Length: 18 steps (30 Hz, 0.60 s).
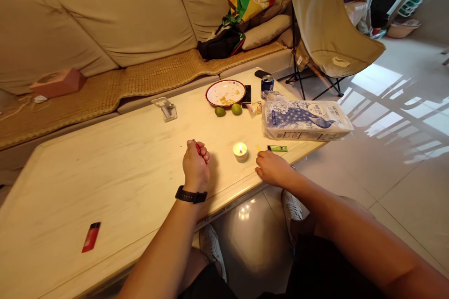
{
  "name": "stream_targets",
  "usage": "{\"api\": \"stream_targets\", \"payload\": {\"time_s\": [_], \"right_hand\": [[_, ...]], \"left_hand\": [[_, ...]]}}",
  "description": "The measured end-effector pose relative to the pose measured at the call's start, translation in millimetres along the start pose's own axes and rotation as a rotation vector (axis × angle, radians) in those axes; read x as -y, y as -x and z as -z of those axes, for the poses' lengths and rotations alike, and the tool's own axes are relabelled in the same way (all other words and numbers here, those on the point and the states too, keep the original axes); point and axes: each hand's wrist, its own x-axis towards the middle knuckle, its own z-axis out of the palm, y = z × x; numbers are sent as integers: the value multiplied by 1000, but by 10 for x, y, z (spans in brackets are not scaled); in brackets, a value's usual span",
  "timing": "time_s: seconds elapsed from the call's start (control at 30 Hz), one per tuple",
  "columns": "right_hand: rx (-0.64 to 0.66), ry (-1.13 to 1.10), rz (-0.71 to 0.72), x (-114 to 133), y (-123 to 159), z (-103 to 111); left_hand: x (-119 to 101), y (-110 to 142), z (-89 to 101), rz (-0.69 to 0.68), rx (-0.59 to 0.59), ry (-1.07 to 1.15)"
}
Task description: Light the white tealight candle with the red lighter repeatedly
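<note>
Tealight candle [240, 151], lit, near right hand [272, 168]

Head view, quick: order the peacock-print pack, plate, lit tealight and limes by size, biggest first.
The peacock-print pack, then the plate; the lit tealight and limes look alike, and the tealight's nearness to the camera leaves them unranked.

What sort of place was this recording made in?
Probably a home living room: there is a beige cushioned sofa, a low coffee table in front of it, and a folding camp chair beside it.
</note>
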Motion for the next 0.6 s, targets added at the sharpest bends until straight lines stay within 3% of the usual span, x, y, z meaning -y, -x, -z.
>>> {"api": "stream_targets", "payload": {"time_s": [0.6], "right_hand": [[13, -3, -19, 28, 10, 45]], "left_hand": [[46, 11, 31, -31, 35, -48]]}}
